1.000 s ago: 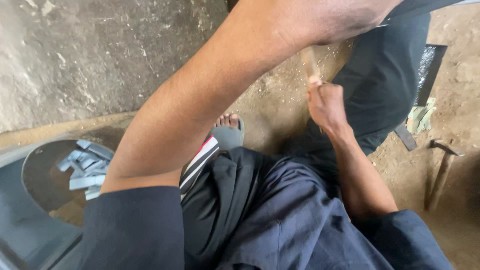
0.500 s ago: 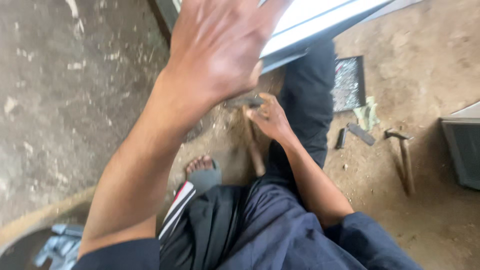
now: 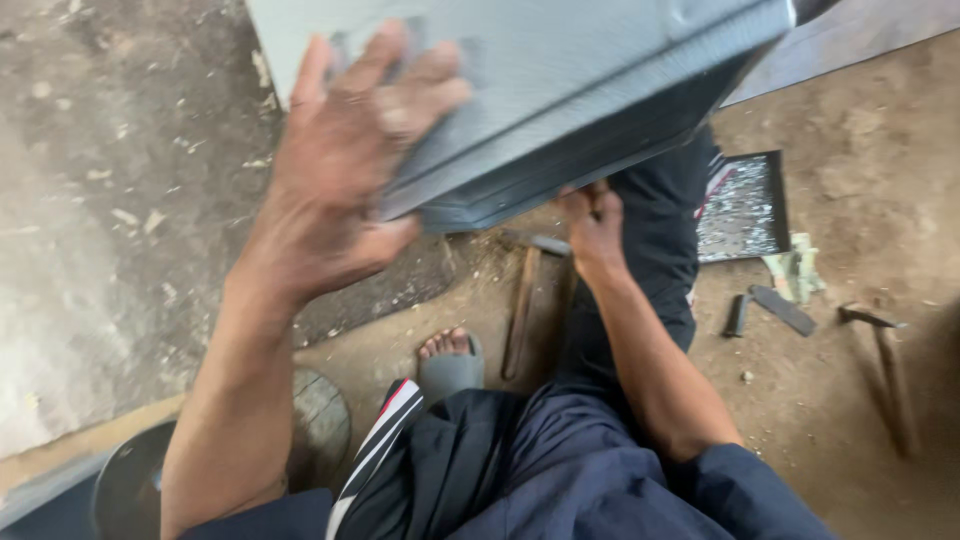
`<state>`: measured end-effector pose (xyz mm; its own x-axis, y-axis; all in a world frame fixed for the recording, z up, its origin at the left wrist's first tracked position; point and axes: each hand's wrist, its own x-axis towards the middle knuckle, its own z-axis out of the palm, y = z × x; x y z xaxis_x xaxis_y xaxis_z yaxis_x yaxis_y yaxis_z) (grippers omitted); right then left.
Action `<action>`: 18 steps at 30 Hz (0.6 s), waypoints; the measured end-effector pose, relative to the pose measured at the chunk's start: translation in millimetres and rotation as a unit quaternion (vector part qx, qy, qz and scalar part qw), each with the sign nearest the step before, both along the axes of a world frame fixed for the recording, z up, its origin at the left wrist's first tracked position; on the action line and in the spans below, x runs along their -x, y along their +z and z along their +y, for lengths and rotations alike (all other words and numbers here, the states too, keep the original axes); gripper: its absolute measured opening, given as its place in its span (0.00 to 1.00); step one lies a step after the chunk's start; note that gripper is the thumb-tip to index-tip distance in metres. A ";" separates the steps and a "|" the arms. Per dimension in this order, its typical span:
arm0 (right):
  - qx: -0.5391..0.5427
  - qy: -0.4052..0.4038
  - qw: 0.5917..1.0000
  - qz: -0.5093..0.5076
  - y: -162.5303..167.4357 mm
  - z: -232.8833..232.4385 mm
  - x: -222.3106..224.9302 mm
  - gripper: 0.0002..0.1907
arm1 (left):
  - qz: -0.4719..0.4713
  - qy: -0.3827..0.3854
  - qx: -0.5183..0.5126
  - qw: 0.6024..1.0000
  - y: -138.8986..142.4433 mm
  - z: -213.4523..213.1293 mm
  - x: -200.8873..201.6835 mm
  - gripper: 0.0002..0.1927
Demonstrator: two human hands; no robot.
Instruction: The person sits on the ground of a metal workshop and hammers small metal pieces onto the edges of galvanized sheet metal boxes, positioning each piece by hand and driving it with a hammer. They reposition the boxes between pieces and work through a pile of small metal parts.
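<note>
My left hand (image 3: 345,170) is raised with fingers spread, its palm and fingertips pressed flat against the side of a large grey sheet-metal box (image 3: 560,90) held up in front of me. My right hand (image 3: 592,222) grips the box's lower edge from beneath, fingers curled over the rim. Below the box a wooden-handled hammer (image 3: 522,300) lies on the dirt floor, close to my right hand. My foot in a grey sandal (image 3: 450,365) rests beside the hammer's handle.
A shallow black tray of small metal bits (image 3: 745,205) lies to the right, with a dark chisel (image 3: 783,310) and a second hammer (image 3: 885,370) beyond it. A round metal pan (image 3: 130,480) and a wooden block (image 3: 320,420) sit at lower left.
The grey box has come closer and lower, filling the top of the view. My left hand moved from open air onto its side, and my right hand rose to its lower edge.
</note>
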<state>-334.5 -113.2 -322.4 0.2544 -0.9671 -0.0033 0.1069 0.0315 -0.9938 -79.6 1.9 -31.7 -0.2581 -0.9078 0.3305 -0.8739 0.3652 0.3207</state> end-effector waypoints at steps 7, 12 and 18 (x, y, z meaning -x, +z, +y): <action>0.162 0.133 0.978 -0.014 143.1 -15.5 -22.5 0.12 | 0.235 0.184 0.060 0.953 18.7 88.2 -47.7 0.41; 0.177 0.191 0.965 0.024 180.3 -20.4 -92.2 0.17 | 0.333 0.248 0.090 0.905 20.8 146.6 -68.4 0.38; 0.141 0.248 0.954 -0.086 150.3 -26.5 -127.9 0.20 | 0.305 0.393 0.162 0.852 -14.4 193.2 -101.3 0.49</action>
